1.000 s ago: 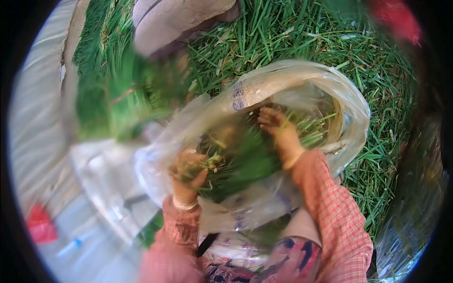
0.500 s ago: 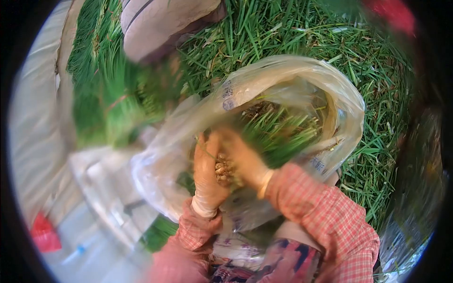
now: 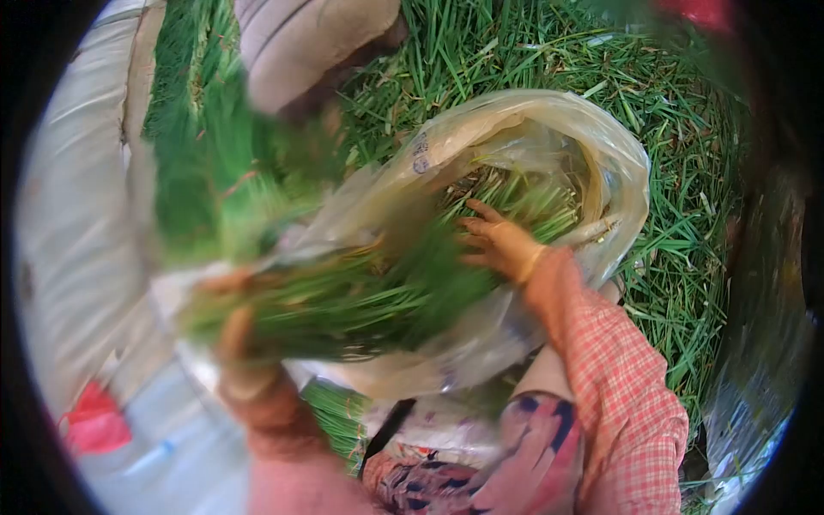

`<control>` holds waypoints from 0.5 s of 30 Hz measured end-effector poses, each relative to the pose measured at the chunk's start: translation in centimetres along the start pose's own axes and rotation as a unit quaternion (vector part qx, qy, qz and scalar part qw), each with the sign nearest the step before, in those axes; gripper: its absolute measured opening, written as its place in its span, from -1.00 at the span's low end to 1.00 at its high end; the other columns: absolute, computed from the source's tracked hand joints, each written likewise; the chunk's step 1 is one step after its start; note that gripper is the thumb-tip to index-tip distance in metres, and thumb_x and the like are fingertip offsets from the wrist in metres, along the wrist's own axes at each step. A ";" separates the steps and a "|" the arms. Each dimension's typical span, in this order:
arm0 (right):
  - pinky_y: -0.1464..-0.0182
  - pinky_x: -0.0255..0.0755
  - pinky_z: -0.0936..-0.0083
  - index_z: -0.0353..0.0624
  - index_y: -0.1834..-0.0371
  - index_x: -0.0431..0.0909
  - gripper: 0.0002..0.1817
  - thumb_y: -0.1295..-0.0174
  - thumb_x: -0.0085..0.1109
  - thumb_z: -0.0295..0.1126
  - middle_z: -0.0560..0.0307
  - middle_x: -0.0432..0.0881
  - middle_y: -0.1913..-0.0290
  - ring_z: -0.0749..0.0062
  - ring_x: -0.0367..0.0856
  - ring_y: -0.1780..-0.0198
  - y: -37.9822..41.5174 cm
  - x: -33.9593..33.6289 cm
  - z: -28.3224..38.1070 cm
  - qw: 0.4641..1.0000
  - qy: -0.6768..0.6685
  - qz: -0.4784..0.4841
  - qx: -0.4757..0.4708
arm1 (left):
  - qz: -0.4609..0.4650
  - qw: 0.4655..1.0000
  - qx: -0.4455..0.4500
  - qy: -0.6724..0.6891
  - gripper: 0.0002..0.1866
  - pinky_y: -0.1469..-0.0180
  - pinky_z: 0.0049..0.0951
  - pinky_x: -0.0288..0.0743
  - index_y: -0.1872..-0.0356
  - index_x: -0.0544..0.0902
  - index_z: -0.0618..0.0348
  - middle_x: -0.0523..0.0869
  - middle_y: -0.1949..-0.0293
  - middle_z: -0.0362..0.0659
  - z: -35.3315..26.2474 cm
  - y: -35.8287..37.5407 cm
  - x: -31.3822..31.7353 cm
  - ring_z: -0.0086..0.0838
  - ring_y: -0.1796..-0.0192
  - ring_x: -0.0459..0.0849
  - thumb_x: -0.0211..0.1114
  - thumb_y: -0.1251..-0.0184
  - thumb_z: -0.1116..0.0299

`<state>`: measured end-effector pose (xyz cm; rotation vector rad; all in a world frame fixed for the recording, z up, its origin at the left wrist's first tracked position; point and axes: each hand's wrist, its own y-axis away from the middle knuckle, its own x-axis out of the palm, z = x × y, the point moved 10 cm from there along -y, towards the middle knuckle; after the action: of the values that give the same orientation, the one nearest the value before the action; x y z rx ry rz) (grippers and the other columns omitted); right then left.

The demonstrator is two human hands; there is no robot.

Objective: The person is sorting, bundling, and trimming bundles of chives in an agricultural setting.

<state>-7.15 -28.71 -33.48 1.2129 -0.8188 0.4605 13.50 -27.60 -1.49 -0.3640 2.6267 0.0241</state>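
My left hand (image 3: 230,322), gloved and smeared by motion, grips the pale stalk end of a bunch of chives (image 3: 369,296). The bunch lies sideways across the front of the open plastic bag (image 3: 622,154), its blurred green leaves pointing right. My right hand (image 3: 499,242), also gloved, has its fingers spread over the bag's mouth, just above the leaf ends. Beside it, inside the bag, more chives (image 3: 549,202) show their cut ends. The bag's lower side is partly hidden behind the bunch.
Loose green leaves (image 3: 678,232) cover the ground behind and to the right. Banded chive bundles (image 3: 202,103) are piled at the left. A person's knee (image 3: 318,39) is at the top. A red bag (image 3: 96,421) lies on the pale sheet (image 3: 77,249) at lower left.
My left hand has swung left, carrying the chive bunch out across the bag's front. My right hand has moved right, away from my left hand, and its fingers have spread.
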 end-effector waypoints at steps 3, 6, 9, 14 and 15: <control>-0.10 0.37 0.02 -0.11 -0.37 -0.06 -0.30 -0.19 0.04 -0.42 -0.10 0.06 -0.35 -0.04 0.16 -0.29 3.3 -0.7 1.7 0.999 -0.001 -0.028 -0.019 | -0.058 0.931 0.282 -0.222 -0.61 -0.08 -0.22 0.43 -0.05 0.35 0.24 0.50 0.05 0.02 -12.2 0.1 -6.2 -0.26 0.00 0.50 0.11 -0.17 0.41; -0.06 0.43 0.10 -0.18 -0.30 0.10 -0.41 -0.19 0.04 -0.41 -0.10 0.28 -0.22 0.08 0.31 -0.21 9.0 -2.5 5.1 0.991 0.018 -0.084 -0.099 | -0.135 0.900 0.368 -0.192 -0.69 0.04 -0.17 0.45 0.17 0.39 0.27 0.46 0.19 0.06 -22.7 0.6 -6.3 -0.24 0.14 0.49 0.12 -0.09 0.34; -0.05 0.44 0.15 -0.22 -0.24 0.20 -0.47 -0.22 0.03 -0.32 -0.10 0.39 -0.12 0.12 0.41 -0.14 16.2 -3.2 9.1 0.977 0.007 -0.088 -0.193 | -0.085 0.876 0.439 -0.178 -0.76 0.12 -0.21 0.46 0.30 0.43 0.29 0.53 0.42 -0.02 -31.2 0.0 0.1 -0.27 0.29 0.54 0.14 -0.03 0.36; -0.16 0.33 0.10 -0.25 -0.22 0.24 -0.35 -0.24 -0.08 0.06 -0.17 0.36 -0.18 0.08 0.36 -0.20 36.1 10.0 11.3 0.950 0.080 0.052 -0.296 | 0.221 0.720 0.612 -0.241 -0.87 0.08 -0.20 0.45 0.53 0.49 0.08 0.63 0.34 -0.18 -36.0 4.3 16.0 -0.30 0.18 0.61 0.24 0.09 0.33; -0.19 0.30 0.10 -0.26 -0.23 0.23 -0.28 -0.23 -0.13 0.15 -0.19 0.35 -0.19 0.07 0.35 -0.21 38.9 12.1 10.1 0.943 0.068 0.104 -0.307 | 0.288 0.679 0.633 -0.235 -0.90 0.10 -0.23 0.47 0.53 0.49 0.07 0.64 0.32 -0.18 -36.8 6.9 19.3 -0.31 0.16 0.62 0.21 0.08 0.35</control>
<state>-29.96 -27.46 1.77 0.5131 -0.8873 0.4105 -21.73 -28.77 21.55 0.8370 1.5660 -1.2276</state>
